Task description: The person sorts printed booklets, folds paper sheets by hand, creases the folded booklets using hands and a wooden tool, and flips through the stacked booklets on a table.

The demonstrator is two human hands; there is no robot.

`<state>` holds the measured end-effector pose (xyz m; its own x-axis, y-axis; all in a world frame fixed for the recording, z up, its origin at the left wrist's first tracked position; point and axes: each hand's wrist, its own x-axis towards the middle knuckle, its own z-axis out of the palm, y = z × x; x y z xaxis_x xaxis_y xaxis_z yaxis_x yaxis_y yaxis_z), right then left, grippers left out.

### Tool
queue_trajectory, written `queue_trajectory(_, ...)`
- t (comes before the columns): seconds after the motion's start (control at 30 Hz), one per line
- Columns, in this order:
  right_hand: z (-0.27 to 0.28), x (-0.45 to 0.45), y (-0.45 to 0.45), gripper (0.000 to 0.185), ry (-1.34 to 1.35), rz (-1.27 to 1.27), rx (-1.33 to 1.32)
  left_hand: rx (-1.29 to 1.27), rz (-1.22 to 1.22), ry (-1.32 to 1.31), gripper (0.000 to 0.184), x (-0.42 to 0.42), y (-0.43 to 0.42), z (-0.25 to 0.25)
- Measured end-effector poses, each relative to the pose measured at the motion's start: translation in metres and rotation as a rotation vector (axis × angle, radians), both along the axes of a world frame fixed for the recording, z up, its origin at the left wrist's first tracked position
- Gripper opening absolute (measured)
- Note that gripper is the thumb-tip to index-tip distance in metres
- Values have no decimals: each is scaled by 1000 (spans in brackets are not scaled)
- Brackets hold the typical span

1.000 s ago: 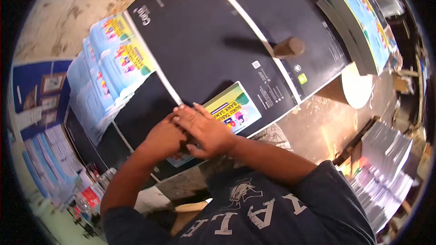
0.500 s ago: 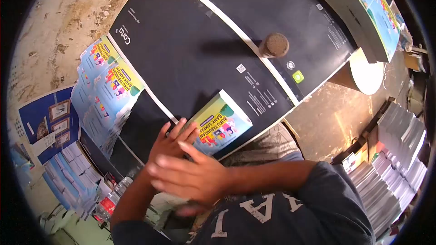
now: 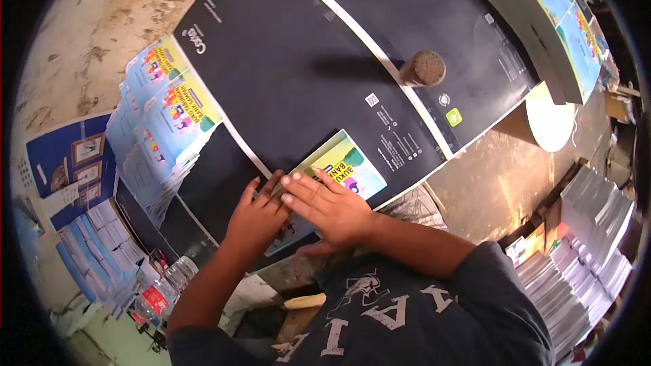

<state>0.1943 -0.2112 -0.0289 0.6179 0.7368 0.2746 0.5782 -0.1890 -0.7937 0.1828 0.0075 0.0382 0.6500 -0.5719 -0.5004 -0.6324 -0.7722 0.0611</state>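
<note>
A small stack of booklets [image 3: 352,163] with a yellow, blue and green cover lies at an angle near the table's front edge. My right hand [image 3: 332,210] rests flat on the top cover, fingers stretched toward the left edge. Beside it, my left hand [image 3: 261,213] lies along that left edge with its fingers extended, its fingertips close to those of my right hand. Part of the cover is hidden under my hands.
Spread stacks of matching booklets [image 3: 159,108] stand at the left, and another tall stack [image 3: 573,34] at the far right. A brown cylindrical weight [image 3: 425,69] stands on the black table cover [image 3: 285,61]. Paper piles [image 3: 597,224] lie lower right; a plastic bottle [image 3: 156,301] lower left.
My right hand has come down from above my left wrist and moved right onto the booklet cover. My left hand stays by the left edge. The whole view has shifted slightly.
</note>
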Motion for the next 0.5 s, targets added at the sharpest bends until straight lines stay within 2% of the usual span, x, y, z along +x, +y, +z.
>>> queue_trajectory(0.03,-1,4,-1,95,23,-11,66,5,-62,-44,76,1,4,-5)
queue_trajectory(0.07,-1,4,-2,93,59,-23,129,9,-51,-59,76,-3,8,-5)
queue_trajectory(0.13,14,10,-13,86,292,-116,308,-73,-86,-1,83,7,5,5)
queue_trajectory(0.17,28,15,-31,83,231,-283,249,2,-74,6,85,5,1,4)
queue_trajectory(0.2,41,40,-46,82,46,-398,255,-4,-98,-86,80,1,4,-1)
queue_trajectory(0.23,54,65,-61,82,-134,-534,248,-24,-112,-151,86,-4,9,-8)
queue_trajectory(0.27,54,89,-68,77,-52,-875,263,-48,-131,-222,92,-7,11,-13)
queue_trajectory(0.3,51,114,-79,71,32,-1218,275,-21,-92,-136,92,-4,3,3)
queue_trajectory(0.33,21,135,-92,61,444,-966,400,-22,-82,-148,92,-8,5,1)
queue_trajectory(0.37,10,136,-87,39,212,-952,439,-52,-80,-159,96,-9,9,-4)
queue_trajectory(0.4,12,142,-92,39,190,-931,440,-84,-70,-172,100,-10,12,-8)
queue_trajectory(0.43,15,145,-101,31,378,-828,558,-67,-59,-130,109,-9,11,-3)
queue_trajectory(0.47,14,144,-104,23,573,-724,668,-70,-41,-138,109,-8,10,-1)
queue_trajectory(0.5,32,138,-93,17,593,-808,765,-62,-32,-67,112,-6,10,2)
